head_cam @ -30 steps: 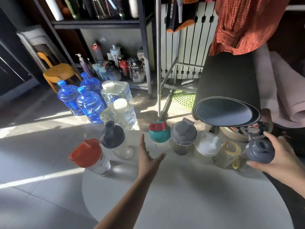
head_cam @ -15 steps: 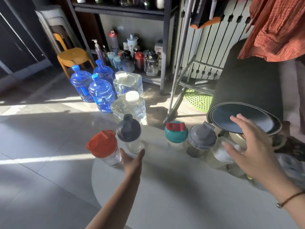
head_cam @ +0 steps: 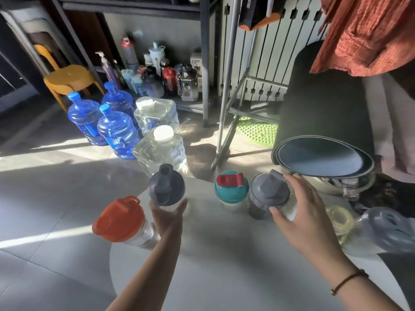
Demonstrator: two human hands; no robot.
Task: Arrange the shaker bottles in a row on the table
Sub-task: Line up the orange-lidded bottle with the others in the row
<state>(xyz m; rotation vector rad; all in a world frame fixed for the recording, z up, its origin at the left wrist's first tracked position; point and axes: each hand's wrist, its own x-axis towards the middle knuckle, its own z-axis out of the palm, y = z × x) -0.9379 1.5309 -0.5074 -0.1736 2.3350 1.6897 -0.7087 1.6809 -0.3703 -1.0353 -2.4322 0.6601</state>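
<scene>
Shaker bottles, clear plastic cylinders, upright on round white table (head_cam: 224,265). Dark-lidded bottle (head_cam: 166,187) cupped by left hand (head_cam: 168,218); grey-lidded bottle (head_cam: 268,193) gripped by right hand (head_cam: 298,212); teal-lidded bottle (head_cam: 231,187) between hands.

The blurred grey-lidded bottle (head_cam: 390,230) at right is smeared; the right hand (head_cam: 301,212) hides another bottle.

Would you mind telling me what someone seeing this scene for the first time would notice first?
Probably the line of shaker bottles along the round white table's far edge, above all the orange-lidded shaker at far left and the teal lid with its red flip cap mid-row. Next, both hands: the left hand cups the dark-lidded shaker, the right hand reaches around the grey-lidded shaker. On the floor behind stand blue water jugs.
</scene>
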